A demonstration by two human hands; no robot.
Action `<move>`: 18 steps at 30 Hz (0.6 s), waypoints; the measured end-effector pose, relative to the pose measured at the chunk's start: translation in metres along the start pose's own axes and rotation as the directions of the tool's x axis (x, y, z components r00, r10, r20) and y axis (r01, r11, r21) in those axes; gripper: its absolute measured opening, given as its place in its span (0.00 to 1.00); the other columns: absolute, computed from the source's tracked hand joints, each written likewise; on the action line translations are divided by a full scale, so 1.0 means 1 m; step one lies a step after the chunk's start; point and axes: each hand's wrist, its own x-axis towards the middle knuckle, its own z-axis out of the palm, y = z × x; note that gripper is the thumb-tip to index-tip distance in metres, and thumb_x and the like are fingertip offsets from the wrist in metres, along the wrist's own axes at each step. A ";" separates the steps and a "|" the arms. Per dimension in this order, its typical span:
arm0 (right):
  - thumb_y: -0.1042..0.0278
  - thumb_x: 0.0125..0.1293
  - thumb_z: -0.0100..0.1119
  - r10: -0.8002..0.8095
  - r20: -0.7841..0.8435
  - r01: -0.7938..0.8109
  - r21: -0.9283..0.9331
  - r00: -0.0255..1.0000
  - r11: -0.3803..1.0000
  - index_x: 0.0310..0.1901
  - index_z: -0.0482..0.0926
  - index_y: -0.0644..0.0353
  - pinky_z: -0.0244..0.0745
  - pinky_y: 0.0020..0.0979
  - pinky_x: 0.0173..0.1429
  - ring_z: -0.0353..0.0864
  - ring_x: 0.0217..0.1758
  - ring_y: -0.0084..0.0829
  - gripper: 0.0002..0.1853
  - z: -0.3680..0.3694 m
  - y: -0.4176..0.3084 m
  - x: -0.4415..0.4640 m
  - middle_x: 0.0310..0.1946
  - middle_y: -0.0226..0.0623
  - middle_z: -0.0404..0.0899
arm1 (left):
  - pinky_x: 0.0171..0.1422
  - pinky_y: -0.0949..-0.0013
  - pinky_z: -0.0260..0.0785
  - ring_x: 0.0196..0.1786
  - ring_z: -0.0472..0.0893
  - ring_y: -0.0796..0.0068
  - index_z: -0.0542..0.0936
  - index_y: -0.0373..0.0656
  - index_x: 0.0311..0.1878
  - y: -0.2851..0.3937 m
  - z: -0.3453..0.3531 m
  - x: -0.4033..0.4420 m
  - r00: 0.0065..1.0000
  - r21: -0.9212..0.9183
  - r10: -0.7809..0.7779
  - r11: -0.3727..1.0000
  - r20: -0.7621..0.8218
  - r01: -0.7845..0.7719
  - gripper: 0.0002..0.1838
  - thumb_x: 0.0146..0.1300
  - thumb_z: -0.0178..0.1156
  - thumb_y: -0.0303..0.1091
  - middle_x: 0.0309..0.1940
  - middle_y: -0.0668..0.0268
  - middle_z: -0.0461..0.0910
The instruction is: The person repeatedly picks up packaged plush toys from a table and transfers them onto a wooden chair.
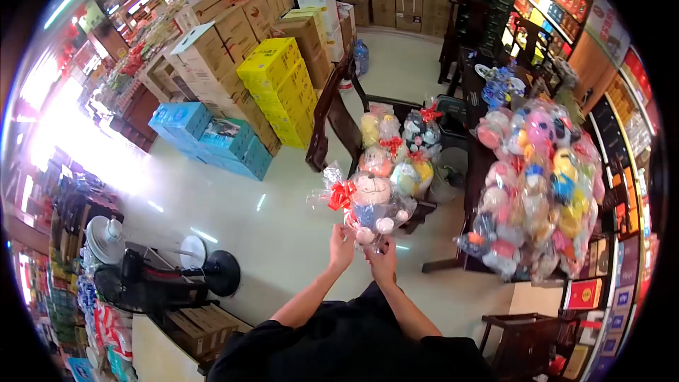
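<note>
A pink plush toy [371, 191] in clear wrap, tied with a red bow [341, 194], is held out in front of me. My left hand [342, 247] is closed on the wrap at the toy's lower left. At its lower right, my right hand [382, 260] pinches the bottom of the same wrap. Just beyond it, more wrapped plush toys [412, 175] rest on a dark wooden chair [339, 117]. The toy's wrap overlaps them in view.
A large pile of wrapped plush toys [537, 191] covers the dark table on the right. Yellow boxes [279, 88] and blue packs [209, 140] stand at the left. A black fan [141, 276] is lower left; a wooden stool [523, 339] is lower right.
</note>
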 end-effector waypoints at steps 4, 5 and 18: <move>0.71 0.56 0.67 0.110 0.051 -0.110 -0.013 0.993 0.994 0.53 0.62 0.62 0.69 0.21 0.24 0.77 0.25 0.22 0.27 -0.001 -0.019 0.105 0.36 0.38 0.79 | 0.40 0.74 0.66 0.34 0.71 0.81 0.70 0.38 0.39 -0.019 0.042 0.094 0.984 0.079 -0.167 0.982 -0.063 0.171 0.07 0.60 0.57 0.25 0.31 0.68 0.73; 0.69 0.55 0.68 0.156 0.067 -0.155 -0.022 0.985 0.988 0.52 0.63 0.62 0.69 0.21 0.24 0.77 0.25 0.22 0.27 -0.004 -0.023 0.127 0.36 0.38 0.79 | 0.39 0.74 0.65 0.34 0.71 0.81 0.70 0.39 0.38 -0.023 0.050 0.116 0.985 0.094 -0.155 0.982 -0.075 0.161 0.07 0.59 0.58 0.25 0.30 0.69 0.73; 0.57 0.56 0.68 0.379 0.284 -0.348 -0.155 0.881 0.925 0.51 0.74 0.68 0.69 0.22 0.21 0.78 0.27 0.19 0.27 0.010 0.052 0.331 0.36 0.37 0.84 | 0.33 0.76 0.64 0.28 0.69 0.79 0.71 0.40 0.31 -0.160 0.074 0.304 0.924 -0.082 -0.326 0.945 -0.200 0.316 0.03 0.53 0.52 0.21 0.25 0.71 0.68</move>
